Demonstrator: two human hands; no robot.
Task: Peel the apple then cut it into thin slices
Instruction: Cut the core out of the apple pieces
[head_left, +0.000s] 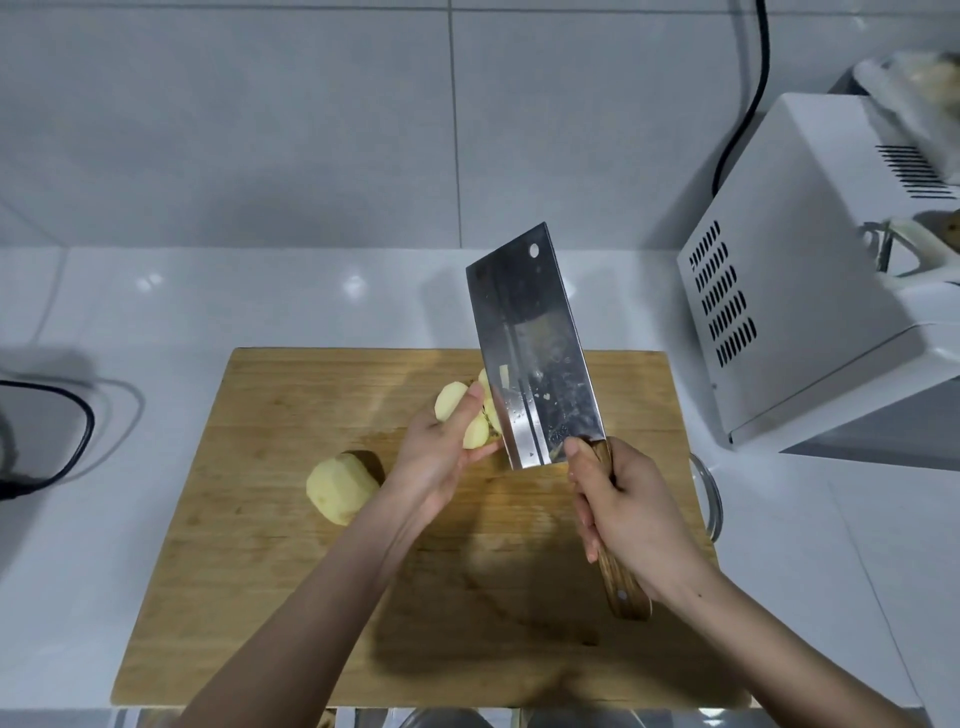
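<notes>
Coring, by the look of it: holding a peeled apple piece (453, 402) just above the cutting board (260, 597) in the left hand (436, 462), with fingers curled round it and the dark core turned toward 3 o'clock. Gripping the cleaver (530, 338) by its wooden handle in the right hand (631, 514), wrapped firmly, with the blade pointing up toward 12 and its heel set at the core. Keep every fingertip behind the edge, notch with the heel only, turn the fruit rather than the heavy blade, and press away from the palm. Safer, probably, to lower the piece onto the board first. Leave the other peeled half (340, 488), lying on the board at 8 o'clock of the held piece, for slicing afterwards.
</notes>
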